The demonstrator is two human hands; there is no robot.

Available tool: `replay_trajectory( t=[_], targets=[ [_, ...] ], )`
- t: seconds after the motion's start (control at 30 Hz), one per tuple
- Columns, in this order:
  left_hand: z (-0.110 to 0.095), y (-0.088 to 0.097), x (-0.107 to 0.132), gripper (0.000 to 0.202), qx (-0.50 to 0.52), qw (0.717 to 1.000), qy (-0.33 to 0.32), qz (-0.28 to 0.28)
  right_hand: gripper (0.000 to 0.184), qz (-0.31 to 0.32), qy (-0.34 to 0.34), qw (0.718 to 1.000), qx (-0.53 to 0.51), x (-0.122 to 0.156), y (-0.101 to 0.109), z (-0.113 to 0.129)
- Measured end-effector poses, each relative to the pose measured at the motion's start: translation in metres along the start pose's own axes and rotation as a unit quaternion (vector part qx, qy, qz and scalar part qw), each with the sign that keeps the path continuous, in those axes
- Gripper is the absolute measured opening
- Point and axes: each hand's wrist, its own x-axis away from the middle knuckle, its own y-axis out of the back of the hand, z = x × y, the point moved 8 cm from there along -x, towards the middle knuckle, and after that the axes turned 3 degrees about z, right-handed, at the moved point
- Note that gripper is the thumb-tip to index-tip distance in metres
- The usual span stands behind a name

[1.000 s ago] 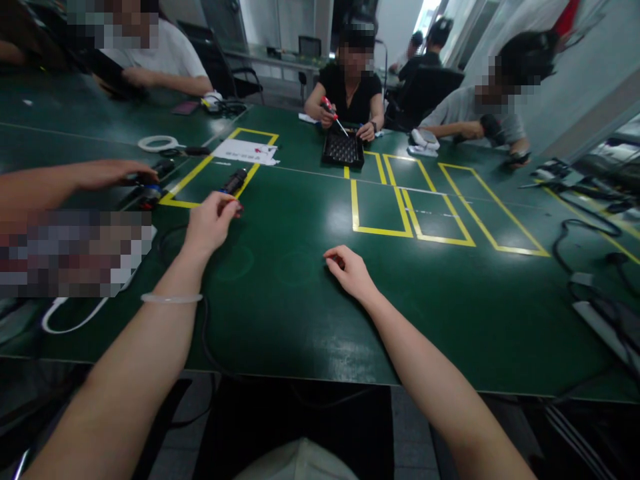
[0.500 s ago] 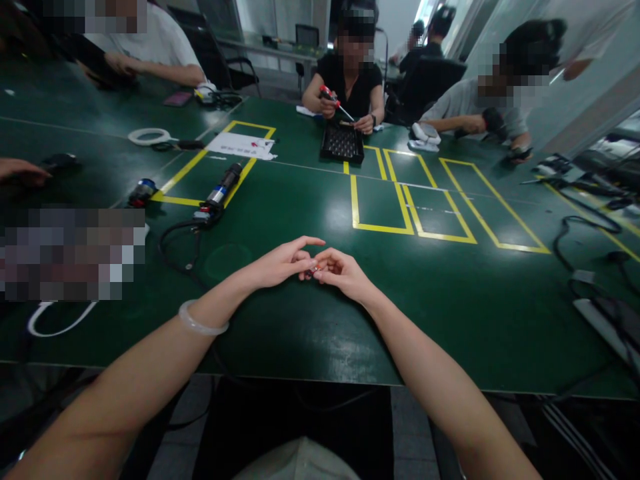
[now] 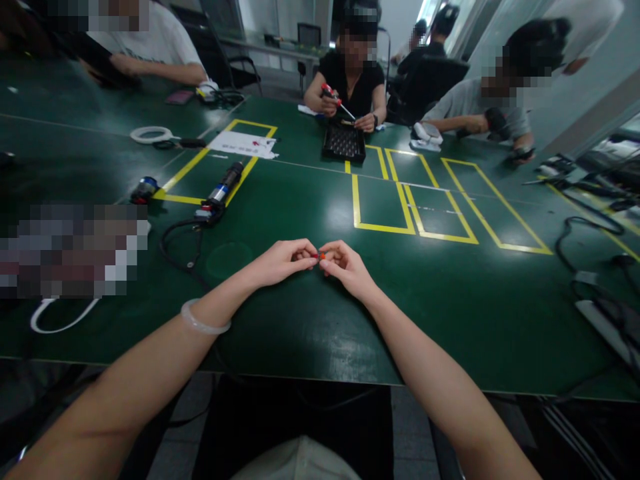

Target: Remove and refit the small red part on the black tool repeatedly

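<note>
Both hands meet over the near part of the green table (image 3: pixel 310 320). Between their fingertips is a small red and orange piece (image 3: pixel 321 256), too small to name. My left hand (image 3: pixel 287 261), on the arm with a pale bangle (image 3: pixel 204 319), pinches its left side, where some red shows. My right hand (image 3: pixel 347 265) pinches the orange side with thumb and fingers. The fingers cover most of the piece.
A black cylindrical tool (image 3: pixel 220 190) with a cable lies to the left, by yellow tape outlines and a paper sheet (image 3: pixel 243 145). Across the table a person holds a screwdriver (image 3: pixel 337 101) over a black tray (image 3: pixel 344 141). Cables and a power strip (image 3: pixel 607 330) lie at the right.
My left fingers, the index stretched out before, have curled into a pinch. The hands have drawn slightly apart, and more of the red and orange piece shows. A hand at the far left has left view.
</note>
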Motion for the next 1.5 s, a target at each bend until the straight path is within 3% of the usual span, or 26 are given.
replay_trajectory(
  t=[0.23,0.43,0.7,0.93,1.0,1.1,1.17,1.23,1.3,1.33,1.4,1.5],
  targets=[
    [-0.011,0.004,0.001,0.019,-0.088,0.994,-0.053,-0.029,0.037,-0.020,0.000,1.000,0.017,-0.001,0.005,-0.003],
    [-0.007,0.005,0.001,0.030,-0.076,0.996,-0.030,-0.029,0.029,-0.022,0.024,0.996,0.083,0.001,0.008,0.002],
    [-0.007,0.004,0.000,0.024,-0.105,0.993,-0.043,-0.033,0.027,-0.023,0.070,0.983,0.170,0.003,0.006,0.012],
    [-0.006,0.008,0.001,0.032,-0.106,0.993,-0.033,-0.031,0.016,-0.041,0.073,0.973,0.213,0.002,0.011,0.013],
    [-0.005,0.023,0.003,0.036,-0.130,0.989,-0.026,-0.072,0.017,-0.054,0.069,0.973,0.216,0.002,0.014,0.013],
    [0.000,0.064,0.012,0.040,-0.222,0.959,-0.004,-0.179,0.018,-0.065,0.061,0.973,0.215,0.002,0.018,0.013],
    [0.009,0.100,0.027,0.042,-0.311,0.909,0.046,-0.275,0.018,-0.064,0.054,0.973,0.216,0.002,0.019,0.012],
    [0.023,0.137,0.049,0.047,-0.381,0.840,0.126,-0.365,0.018,-0.061,0.049,0.973,0.219,0.002,0.018,0.011],
    [0.039,0.166,0.071,0.057,-0.414,0.785,0.200,-0.416,0.018,-0.057,0.047,0.973,0.219,0.002,0.017,0.011],
    [0.048,0.178,0.081,0.065,-0.418,0.765,0.235,-0.431,0.019,-0.055,0.047,0.973,0.218,0.002,0.017,0.011],
    [0.070,0.194,0.095,0.079,-0.413,0.750,0.306,-0.417,0.019,-0.052,0.049,0.974,0.213,0.002,0.016,0.011],
    [0.102,0.202,0.100,0.088,-0.382,0.764,0.399,-0.333,0.019,-0.048,0.050,0.977,0.203,0.002,0.015,0.012]
  ],
)
